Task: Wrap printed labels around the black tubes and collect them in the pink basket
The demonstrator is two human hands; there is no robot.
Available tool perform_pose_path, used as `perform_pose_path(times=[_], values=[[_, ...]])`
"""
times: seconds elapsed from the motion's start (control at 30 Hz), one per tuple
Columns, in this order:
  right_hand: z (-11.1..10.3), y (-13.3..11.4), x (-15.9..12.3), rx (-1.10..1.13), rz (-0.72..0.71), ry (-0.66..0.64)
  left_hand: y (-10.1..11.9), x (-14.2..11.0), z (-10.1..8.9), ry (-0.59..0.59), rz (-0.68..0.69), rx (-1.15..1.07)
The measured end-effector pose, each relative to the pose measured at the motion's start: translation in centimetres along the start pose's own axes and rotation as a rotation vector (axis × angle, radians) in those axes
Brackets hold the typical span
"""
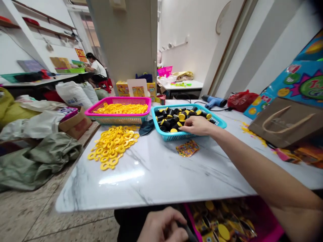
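Observation:
My right hand (198, 126) reaches over the front rim of a blue plastic basket (174, 136), fingers pinched on a small black tube with a yellow cap (179, 124). Several more such black tubes (166, 123) lie jumbled around it. Low at the table's front edge, my left hand (164, 224) is closed, its fingers curled around something dark that is mostly hidden. Beside it, under the tabletop, a pink bin (192, 222) holds several yellow-capped pieces and printed wrappers (224, 218). A colourful printed packet (187, 148) lies in front of the blue basket.
Yellow rings (112, 146) are heaped on the marble-patterned table (151, 181). Behind them stands a pink-rimmed basket (118, 117) of yellow pieces. A dark cloth (146, 127) sits between the baskets. Rightward are a blue heat gun (214, 101) and brown paper bag (282, 124). Another person (97, 69) sits far left.

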State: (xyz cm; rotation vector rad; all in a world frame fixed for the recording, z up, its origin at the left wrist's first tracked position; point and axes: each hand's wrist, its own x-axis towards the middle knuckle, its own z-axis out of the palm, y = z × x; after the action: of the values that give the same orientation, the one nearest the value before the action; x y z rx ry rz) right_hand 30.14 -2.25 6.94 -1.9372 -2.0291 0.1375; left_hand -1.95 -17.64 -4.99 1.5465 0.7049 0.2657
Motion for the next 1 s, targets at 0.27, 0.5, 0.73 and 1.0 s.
perform_pose_path(times=[0.27, 0.5, 0.73, 1.0], values=[[1.8, -1.1, -4.6, 0.230, 0.015, 0.575, 5.5, 1.4, -3.4, 0.340, 0.111, 0.376], [3.6, -1.8, -12.9, -0.019, -0.110, 0.450, 8.6, 14.6, -5.6, 0.428, 0.143, 0.927], [7.5, -0.4, -15.5, -0.120, -0.050, 0.233, 8.1, 19.1, -5.1, 0.427, 0.119, 0.997], [8.7, -0.8, -15.8, -0.036, -0.056, 0.296, 7.7, 19.0, -4.3, 0.461, 0.126, 1.008]])
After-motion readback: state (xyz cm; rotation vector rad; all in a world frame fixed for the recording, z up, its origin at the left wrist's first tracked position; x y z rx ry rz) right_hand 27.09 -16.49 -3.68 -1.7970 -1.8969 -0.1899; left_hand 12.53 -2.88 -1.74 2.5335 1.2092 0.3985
